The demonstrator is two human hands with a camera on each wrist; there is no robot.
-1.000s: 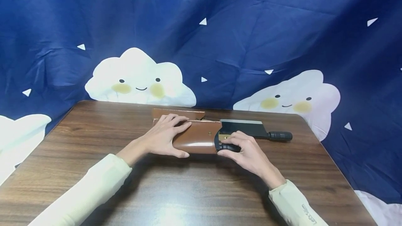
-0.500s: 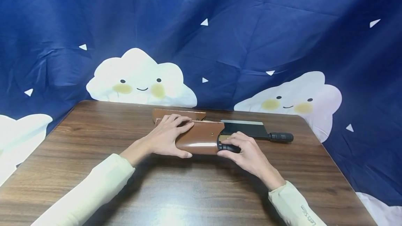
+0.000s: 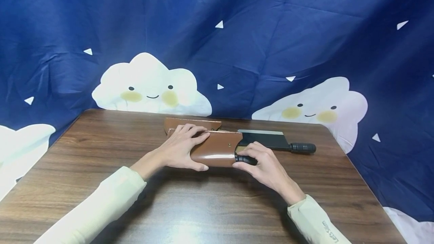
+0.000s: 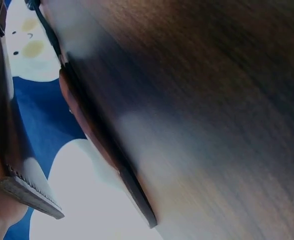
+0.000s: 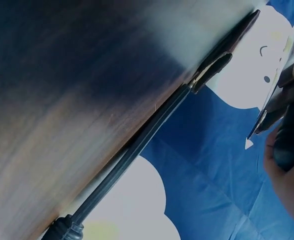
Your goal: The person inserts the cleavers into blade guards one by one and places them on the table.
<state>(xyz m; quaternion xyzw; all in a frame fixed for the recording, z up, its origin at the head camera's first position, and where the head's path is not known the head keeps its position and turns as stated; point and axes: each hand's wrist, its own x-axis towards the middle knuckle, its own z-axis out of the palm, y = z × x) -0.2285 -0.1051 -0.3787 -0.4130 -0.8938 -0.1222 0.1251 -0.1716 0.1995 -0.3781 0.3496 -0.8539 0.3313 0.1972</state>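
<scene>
The brown sheath [image 3: 217, 150], held above the table [image 3: 203, 206], is glossy and probably stiff and slippery, so we judge its long edges good to hold, where the left hand [image 3: 183, 148], spread wide, grips it. We see the right hand [image 3: 266, 163] pinch the black handle [image 3: 246, 159] at its mouth; behind lie a cleaver [image 3: 262, 139] and another sheath [image 3: 193, 122], possible obstacles.

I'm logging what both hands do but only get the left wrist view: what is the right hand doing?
Observer: The right hand holds a black handle at the right end of the brown sheath.
Operator: And the thin dark thing past the farther sheath?
Observer: A cleaver on the table, its black blade showing a pale strip along the far edge.
Operator: Where is the thumb of the left hand?
Observer: At the brown sheath's near edge.
</scene>
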